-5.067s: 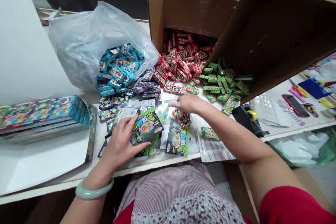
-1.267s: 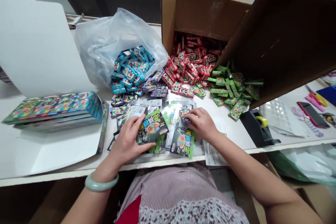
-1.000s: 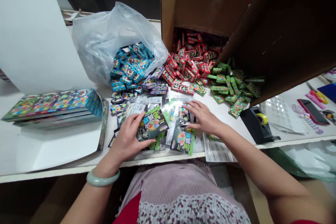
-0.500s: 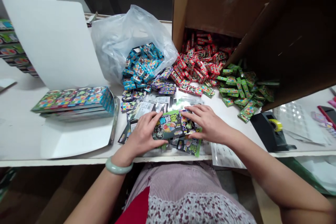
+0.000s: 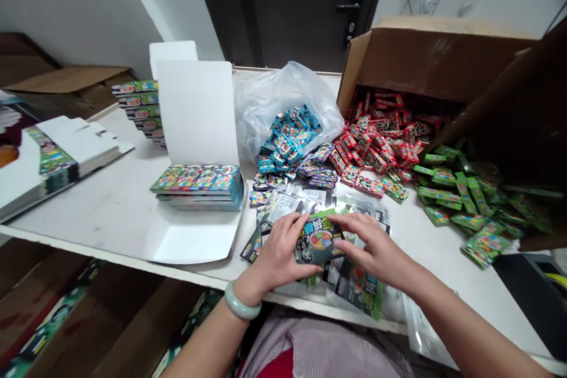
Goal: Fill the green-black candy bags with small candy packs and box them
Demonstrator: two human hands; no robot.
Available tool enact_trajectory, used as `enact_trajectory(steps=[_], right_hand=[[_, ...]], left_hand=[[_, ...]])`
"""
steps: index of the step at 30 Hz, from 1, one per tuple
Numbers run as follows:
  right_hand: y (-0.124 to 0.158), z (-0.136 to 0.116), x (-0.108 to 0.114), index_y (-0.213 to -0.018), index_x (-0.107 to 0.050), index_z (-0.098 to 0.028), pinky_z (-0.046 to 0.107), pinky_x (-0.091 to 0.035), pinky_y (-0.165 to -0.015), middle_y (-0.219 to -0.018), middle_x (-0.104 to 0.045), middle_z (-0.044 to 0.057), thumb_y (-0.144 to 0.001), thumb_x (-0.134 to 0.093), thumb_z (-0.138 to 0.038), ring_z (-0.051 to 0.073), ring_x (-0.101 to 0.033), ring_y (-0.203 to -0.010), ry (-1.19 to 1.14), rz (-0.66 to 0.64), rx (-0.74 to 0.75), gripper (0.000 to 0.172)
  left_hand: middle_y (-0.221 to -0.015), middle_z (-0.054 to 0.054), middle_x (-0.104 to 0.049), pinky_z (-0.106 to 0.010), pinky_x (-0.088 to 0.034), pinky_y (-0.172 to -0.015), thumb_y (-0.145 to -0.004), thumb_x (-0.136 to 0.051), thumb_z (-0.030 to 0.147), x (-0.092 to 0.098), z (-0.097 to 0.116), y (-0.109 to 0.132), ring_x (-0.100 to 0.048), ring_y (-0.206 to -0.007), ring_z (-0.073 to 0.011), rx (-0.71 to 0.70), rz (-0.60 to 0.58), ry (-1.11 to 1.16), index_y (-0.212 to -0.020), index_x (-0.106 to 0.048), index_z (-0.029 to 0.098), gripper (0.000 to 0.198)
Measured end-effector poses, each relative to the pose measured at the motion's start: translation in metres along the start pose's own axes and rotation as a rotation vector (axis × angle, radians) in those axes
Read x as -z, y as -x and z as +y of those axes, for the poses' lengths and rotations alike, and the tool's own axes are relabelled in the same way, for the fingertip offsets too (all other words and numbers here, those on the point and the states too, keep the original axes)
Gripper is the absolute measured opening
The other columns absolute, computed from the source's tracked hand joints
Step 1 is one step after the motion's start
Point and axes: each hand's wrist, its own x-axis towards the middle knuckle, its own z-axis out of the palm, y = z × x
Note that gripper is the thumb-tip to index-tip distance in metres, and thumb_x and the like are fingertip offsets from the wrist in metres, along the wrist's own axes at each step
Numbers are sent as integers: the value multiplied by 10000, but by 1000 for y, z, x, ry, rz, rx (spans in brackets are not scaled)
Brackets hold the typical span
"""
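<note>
My left hand (image 5: 283, 252), with a pale green bangle at the wrist, grips the left side of a black printed packet (image 5: 318, 241) with a green top edge. My right hand (image 5: 370, 245) has its thumb and fingers around the packet's right end. Beneath both hands lies a spread of clear and black printed pouches (image 5: 354, 283). Just beyond are small purple boxes (image 5: 321, 176), and blue boxes (image 5: 287, 136) spill from a clear plastic bag (image 5: 252, 106). Left of my hands, an open white display box (image 5: 195, 245) holds stacked rows of colourful small boxes (image 5: 199, 180).
A large cardboard carton (image 5: 438, 62) lies open at the back right, with red boxes (image 5: 376, 142) spilling out and green boxes (image 5: 465, 189) beside it. A black tape dispenser (image 5: 527, 289) stands at right. Flat white cartons (image 5: 84, 142) lie at far left. The table's front edge (image 5: 195, 279) is close.
The view has swung left and up, showing the door and more of the left table. The right hand has slid over the packet's right end, covering the purple-and-black piece that showed there.
</note>
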Motion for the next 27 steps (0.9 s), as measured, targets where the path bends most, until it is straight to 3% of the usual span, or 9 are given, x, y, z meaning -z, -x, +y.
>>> enact_trajectory(steps=[4,6,9,13,16,20,23,27], right_hand=[[-83,15,-3,-1021,-658,-201,358,-498,-827,-880,-720,47,-925,-492,-360,197,-666,-855,-126,155,-100,249],[-139,22,-13,-1014,-660,-174,329,-491,-831,-954,-716,66,-896,-535,-322,191,-659,-878,45,159,-148,227],[-215,24,-35,-1117,-629,-145,364,-417,-964,-1144,-654,129,-855,-587,-274,236,-587,-1084,137,187,-148,294],[-270,20,-59,-1130,-613,-105,464,-333,-1037,-1264,-556,216,-729,-725,-289,346,-470,-1226,171,207,-202,456],[-279,28,-59,-1090,-617,-81,485,-387,-979,-1207,-580,231,-645,-771,-224,369,-526,-1151,131,182,-290,491],[-266,42,-42,-1053,-627,-121,420,-481,-867,-1043,-669,130,-712,-706,-241,283,-620,-993,-19,134,-381,370],[-236,43,-27,-1041,-631,-157,326,-531,-725,-915,-695,56,-804,-588,-263,200,-655,-851,-171,99,-378,263],[-166,36,-4,-1153,-590,-178,302,-531,-705,-952,-693,42,-828,-551,-303,173,-656,-831,-289,138,-319,350]], left_hand=[[-1291,-159,-449,-529,-412,-1018,-618,-811,457,20,-10,10,-455,-1210,-345,81,51,-19,-1433,-275,209,1006],[-1300,-156,-449,-522,-417,-1022,-609,-817,454,28,-13,16,-456,-1217,-346,93,52,-21,-1432,-275,217,1013],[-1316,-159,-451,-511,-427,-1024,-582,-831,455,30,-16,22,-463,-1221,-352,107,59,-24,-1439,-265,213,1055],[-1312,-159,-468,-502,-452,-1004,-547,-853,442,28,-22,26,-482,-1208,-356,139,66,-36,-1444,-257,218,1100],[-1308,-159,-469,-502,-455,-1003,-561,-846,450,30,-30,27,-485,-1206,-352,139,57,-30,-1447,-245,222,1095],[-1315,-162,-455,-507,-446,-1012,-608,-819,466,31,-36,25,-476,-1215,-348,125,51,-22,-1443,-249,218,1041],[-1317,-159,-453,-501,-449,-1011,-629,-803,478,31,-36,22,-480,-1212,-343,105,60,-21,-1442,-261,220,1010],[-1289,-145,-474,-494,-459,-999,-654,-785,473,31,-35,22,-495,-1194,-338,84,97,-53,-1450,-266,225,982]])
